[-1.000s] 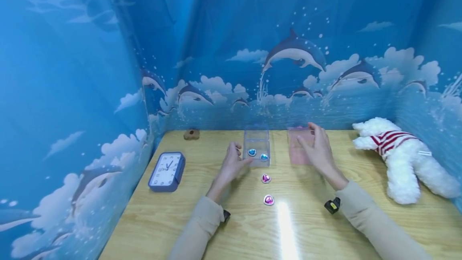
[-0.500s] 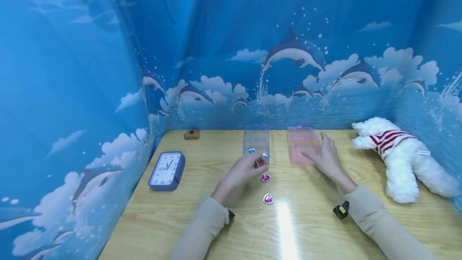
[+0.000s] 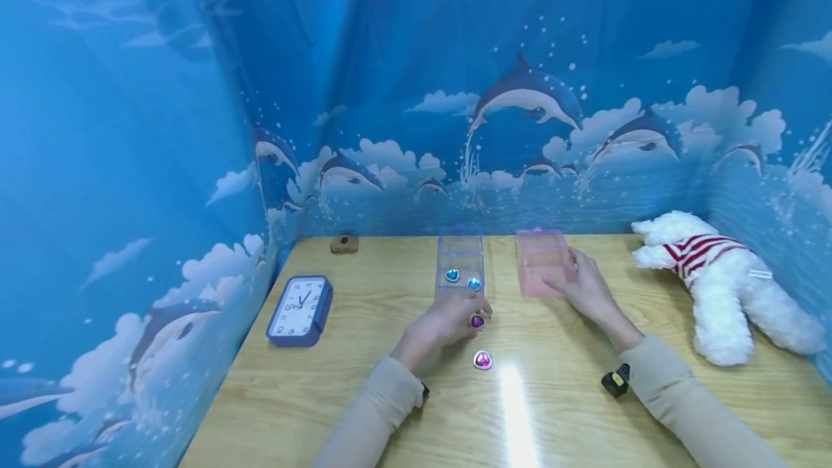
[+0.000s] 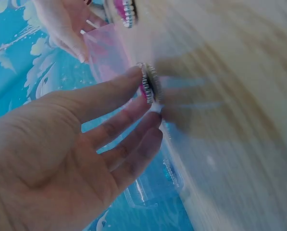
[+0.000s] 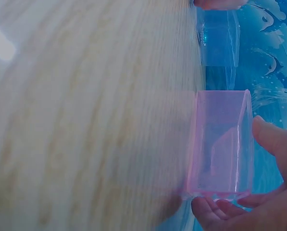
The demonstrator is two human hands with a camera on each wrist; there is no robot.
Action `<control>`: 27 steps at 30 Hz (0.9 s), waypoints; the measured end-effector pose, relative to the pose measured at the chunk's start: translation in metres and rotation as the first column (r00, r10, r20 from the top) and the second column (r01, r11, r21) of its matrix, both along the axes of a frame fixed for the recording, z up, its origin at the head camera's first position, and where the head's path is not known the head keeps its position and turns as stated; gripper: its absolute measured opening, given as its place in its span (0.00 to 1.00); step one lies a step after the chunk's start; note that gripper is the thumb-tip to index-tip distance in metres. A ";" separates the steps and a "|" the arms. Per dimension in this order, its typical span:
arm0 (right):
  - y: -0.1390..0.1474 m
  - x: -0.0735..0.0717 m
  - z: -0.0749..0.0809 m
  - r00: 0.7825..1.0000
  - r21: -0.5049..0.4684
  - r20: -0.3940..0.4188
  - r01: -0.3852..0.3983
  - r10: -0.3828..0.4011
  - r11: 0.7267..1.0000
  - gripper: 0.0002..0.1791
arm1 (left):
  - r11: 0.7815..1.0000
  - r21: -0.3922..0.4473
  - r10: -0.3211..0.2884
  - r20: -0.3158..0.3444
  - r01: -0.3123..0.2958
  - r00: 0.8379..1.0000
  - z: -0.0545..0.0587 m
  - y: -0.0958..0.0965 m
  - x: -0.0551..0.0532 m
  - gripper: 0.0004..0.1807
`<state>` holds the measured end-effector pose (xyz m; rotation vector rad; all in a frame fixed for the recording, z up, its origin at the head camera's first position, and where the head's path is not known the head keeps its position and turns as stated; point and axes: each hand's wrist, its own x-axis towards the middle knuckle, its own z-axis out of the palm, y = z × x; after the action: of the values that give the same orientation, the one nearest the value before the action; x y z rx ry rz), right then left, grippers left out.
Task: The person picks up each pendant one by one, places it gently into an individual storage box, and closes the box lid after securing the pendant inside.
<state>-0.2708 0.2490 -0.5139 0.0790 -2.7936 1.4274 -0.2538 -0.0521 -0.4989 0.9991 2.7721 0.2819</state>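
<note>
My left hand (image 3: 445, 320) pinches a pink heart-shaped gem (image 3: 477, 321) between thumb and fingers, low over the table; in the left wrist view this gem (image 4: 147, 85) is seen edge-on. Another pink gem (image 3: 482, 360) lies nearer to me. Behind the left hand stands a clear bluish plastic box (image 3: 460, 260), lid tipped back, with two blue gems (image 3: 452, 275) inside. My right hand (image 3: 591, 291) holds the right side of a clear pink box (image 5: 222, 144), thumb by its rim and fingers along its wall. No gem shows inside the pink box.
A blue-framed clock (image 3: 300, 310) lies at the left of the wooden table (image 3: 273, 410). Near the back edge sits a small brown object (image 3: 344, 243). A white plush toy (image 3: 721, 295) in a striped top lies at the right, and a blue dolphin curtain (image 3: 403, 92) hangs behind.
My left hand has moved right from beside the bluish box and come down onto the nearer-to-box pink gem. The right hand drew back slightly, then closed in on the pink box's side.
</note>
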 end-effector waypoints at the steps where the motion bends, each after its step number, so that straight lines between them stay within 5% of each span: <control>1: 0.000 0.000 0.000 1.000 -0.003 0.002 0.000 0.000 1.000 0.53 | 1.000 -0.003 -0.003 0.000 0.003 1.000 0.000 0.000 0.001 0.23; 20: -0.006 0.007 0.001 0.997 -0.021 0.074 -0.002 0.004 1.000 0.56 | 0.995 -0.098 -0.029 -0.022 0.027 0.999 -0.001 0.003 0.002 0.12; 27: -0.007 0.009 0.001 0.996 -0.020 0.093 0.009 -0.007 1.000 0.58 | 0.994 -0.107 -0.005 0.007 0.006 1.000 -0.001 0.003 0.002 0.16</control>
<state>-0.2622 0.2420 -0.5127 0.0015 -2.8475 1.4957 -0.2516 -0.0493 -0.4996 0.9771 2.7451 0.1343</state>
